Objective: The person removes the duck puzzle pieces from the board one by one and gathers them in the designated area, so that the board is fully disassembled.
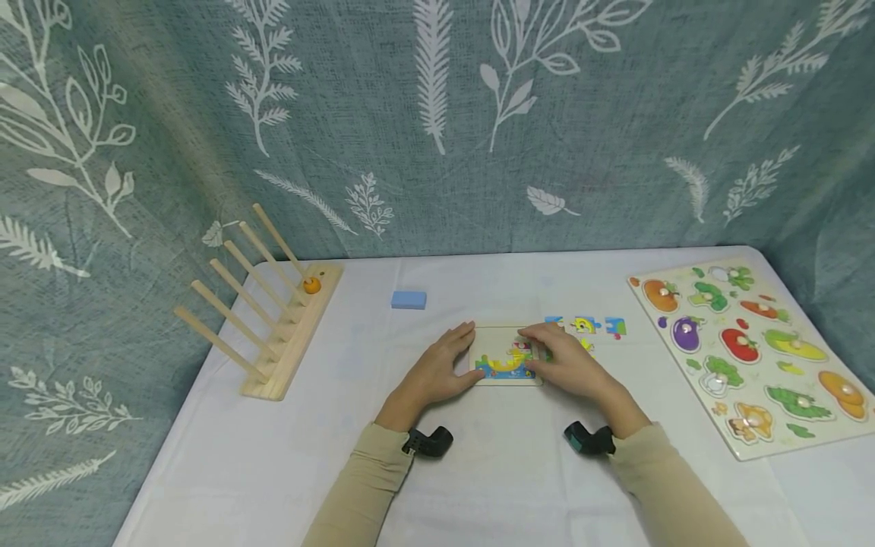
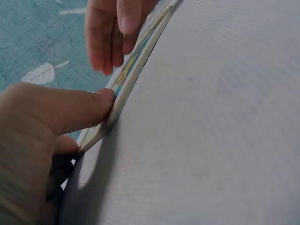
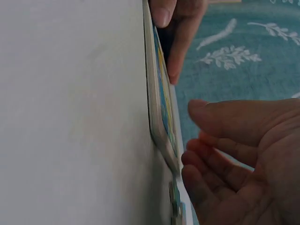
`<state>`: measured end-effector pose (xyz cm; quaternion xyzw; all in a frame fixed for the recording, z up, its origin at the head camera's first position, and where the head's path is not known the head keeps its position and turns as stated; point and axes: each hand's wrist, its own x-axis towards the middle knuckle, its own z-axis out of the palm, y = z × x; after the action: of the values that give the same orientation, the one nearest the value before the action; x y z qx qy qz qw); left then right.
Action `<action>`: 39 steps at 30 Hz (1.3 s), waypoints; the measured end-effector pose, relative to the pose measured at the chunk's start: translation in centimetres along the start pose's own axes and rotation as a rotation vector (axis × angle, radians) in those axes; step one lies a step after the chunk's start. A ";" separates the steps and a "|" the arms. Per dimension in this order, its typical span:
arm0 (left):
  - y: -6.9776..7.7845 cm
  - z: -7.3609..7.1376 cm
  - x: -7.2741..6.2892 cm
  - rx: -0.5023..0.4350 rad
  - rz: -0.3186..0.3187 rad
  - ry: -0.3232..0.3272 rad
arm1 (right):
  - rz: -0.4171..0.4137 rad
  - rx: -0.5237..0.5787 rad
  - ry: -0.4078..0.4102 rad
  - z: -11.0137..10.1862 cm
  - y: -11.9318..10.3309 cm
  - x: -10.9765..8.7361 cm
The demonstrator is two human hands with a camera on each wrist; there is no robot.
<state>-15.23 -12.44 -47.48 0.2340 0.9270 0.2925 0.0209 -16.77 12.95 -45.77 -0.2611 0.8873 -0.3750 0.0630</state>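
Jigsaw tray point(image 1: 491, 343) on the counter point(image 1: 506, 471), yellow and blue pieces point(image 1: 502, 371) along its near side. My left hand point(image 1: 440, 366) grips the tray's left end. My right hand point(image 1: 569, 365), fingers loosely bent, is at the right end, apparently holding nothing, though some fingertips are hidden. Loose jigsaw pieces point(image 1: 585, 325) lie just beyond it.

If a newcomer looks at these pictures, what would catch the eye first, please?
A newcomer would probably notice first the large, colourful vegetable board on the right side of the table. Next comes the wooden peg rack at the left, with its row of slanting pegs. At the centre, a small, partly filled puzzle tray lies between the left grip and the right grip.
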 end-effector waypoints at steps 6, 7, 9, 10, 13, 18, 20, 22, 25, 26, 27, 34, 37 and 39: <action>0.1 0.0 0.0 0.002 -0.002 -0.005 | -0.027 -0.086 -0.035 0.7 -0.5 0.6; 0.1 0.0 0.0 0.002 -0.002 -0.005 | -0.033 -0.090 -0.039 0.7 -0.6 0.6; 0.1 0.0 0.0 0.007 -0.005 -0.005 | -0.045 -0.094 -0.039 0.7 -0.7 0.6; 0.1 0.0 0.0 0.009 -0.006 -0.005 | -0.048 -0.093 -0.037 0.7 -0.7 0.5; 0.2 0.0 -0.1 0.012 -0.009 -0.006 | -0.053 -0.088 -0.027 0.8 -0.8 0.5; 0.2 -0.1 -0.1 0.002 -0.006 -0.002 | -0.052 -0.079 -0.004 0.9 -0.8 0.5; 0.3 -0.2 -0.1 -0.002 -0.007 0.000 | -0.054 -0.084 0.009 1.0 -0.8 0.6; 0.3 -0.2 -0.1 -0.003 -0.012 -0.002 | -0.054 -0.092 0.018 1.0 -0.8 0.6; 0.3 -0.2 -0.1 0.002 -0.019 -0.008 | -0.047 -0.097 0.022 1.0 -0.8 0.5; 0.3 -0.1 0.0 0.004 -0.020 -0.010 | -0.046 -0.097 0.020 1.0 -0.8 0.5; 0.3 -0.1 0.0 0.004 -0.021 -0.010 | -0.047 -0.097 0.016 0.9 -0.8 0.5; 0.3 -0.1 0.0 0.007 -0.019 -0.006 | -0.019 -0.080 0.005 0.7 -0.9 0.6; 0.2 -0.1 0.0 0.007 -0.012 -0.006 | 0.004 -0.067 0.025 0.6 -0.8 0.6; 0.2 -0.1 0.0 0.007 -0.007 -0.004 | 0.008 -0.054 0.042 0.3 -0.6 0.5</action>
<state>-15.17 -12.30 -47.30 0.2312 0.9288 0.2888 0.0229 -16.84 12.18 -45.58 -0.2514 0.8992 -0.3559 0.0389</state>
